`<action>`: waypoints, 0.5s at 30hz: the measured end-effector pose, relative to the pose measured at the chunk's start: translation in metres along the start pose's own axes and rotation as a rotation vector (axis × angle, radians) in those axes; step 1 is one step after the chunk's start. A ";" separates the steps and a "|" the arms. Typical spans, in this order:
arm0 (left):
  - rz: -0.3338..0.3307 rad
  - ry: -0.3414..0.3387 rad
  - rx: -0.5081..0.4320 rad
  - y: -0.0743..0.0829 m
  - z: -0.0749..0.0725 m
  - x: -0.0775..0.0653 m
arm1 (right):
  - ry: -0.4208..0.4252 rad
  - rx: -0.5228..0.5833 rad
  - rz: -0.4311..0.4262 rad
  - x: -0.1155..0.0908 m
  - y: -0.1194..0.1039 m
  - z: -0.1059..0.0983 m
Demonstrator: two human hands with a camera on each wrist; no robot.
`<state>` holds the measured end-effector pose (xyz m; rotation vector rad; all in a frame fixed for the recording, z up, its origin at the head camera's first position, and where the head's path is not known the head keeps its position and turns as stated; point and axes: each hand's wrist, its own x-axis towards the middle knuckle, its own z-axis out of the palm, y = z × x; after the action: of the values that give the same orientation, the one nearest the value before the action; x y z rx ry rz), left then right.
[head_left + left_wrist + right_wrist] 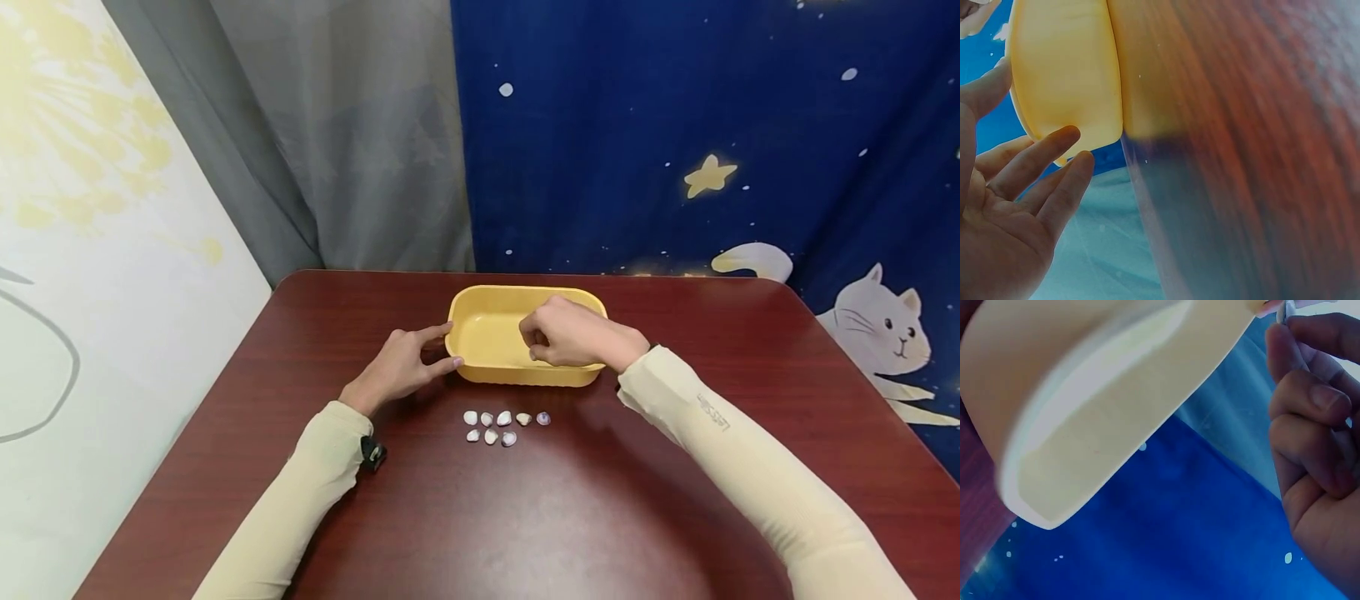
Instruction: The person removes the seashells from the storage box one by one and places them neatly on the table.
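Note:
A yellow plastic basin point(525, 375) stands toward the back of the table. At its left end my left hand point(397, 363) rests with thumb and index finger spread against the rim; in the left wrist view its other fingers point(1063, 194) stretch out beside the wall. My right hand point(573, 332) is over the basin's right half, fingers curled. Between its thumb and index finger it pinches a small whitish shell point(1285, 311), seen in the right wrist view and hidden in the head view. Several small white and purplish shells point(504, 418) lie in two rows in front of the basin.
The dark red wooden table point(465, 525) has its back edge just behind the basin. Beyond it hang a grey curtain point(375, 150) and a blue curtain point(600, 167) with stars and a cat. A white patterned wall point(97, 317) borders the left side.

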<state>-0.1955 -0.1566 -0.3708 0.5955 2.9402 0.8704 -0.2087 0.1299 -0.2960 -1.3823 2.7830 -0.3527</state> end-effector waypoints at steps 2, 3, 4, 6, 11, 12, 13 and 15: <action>0.001 -0.002 -0.002 0.000 0.001 0.000 | 0.015 0.015 -0.005 -0.004 -0.002 0.003; 0.001 -0.003 -0.002 0.000 0.002 0.000 | 0.019 0.023 -0.007 -0.007 -0.003 0.005; 0.002 -0.004 -0.002 0.000 0.002 0.000 | 0.024 0.034 -0.009 -0.009 -0.005 0.007; 0.000 -0.006 -0.002 0.001 0.002 0.001 | 0.032 0.055 -0.019 -0.014 -0.008 0.011; 0.005 0.007 0.003 0.000 0.001 0.002 | 0.018 0.095 -0.030 -0.022 -0.016 0.021; 0.005 0.007 0.004 0.000 0.000 0.003 | 0.010 0.098 -0.034 -0.023 -0.017 0.024; 0.005 0.007 0.006 0.000 0.001 0.003 | 0.002 0.098 -0.036 -0.025 -0.018 0.026; 0.001 0.004 0.008 -0.001 0.001 0.002 | -0.017 0.094 -0.038 -0.026 -0.020 0.033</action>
<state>-0.1979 -0.1561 -0.3719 0.5971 2.9485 0.8610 -0.1734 0.1326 -0.3258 -1.4119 2.6916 -0.4646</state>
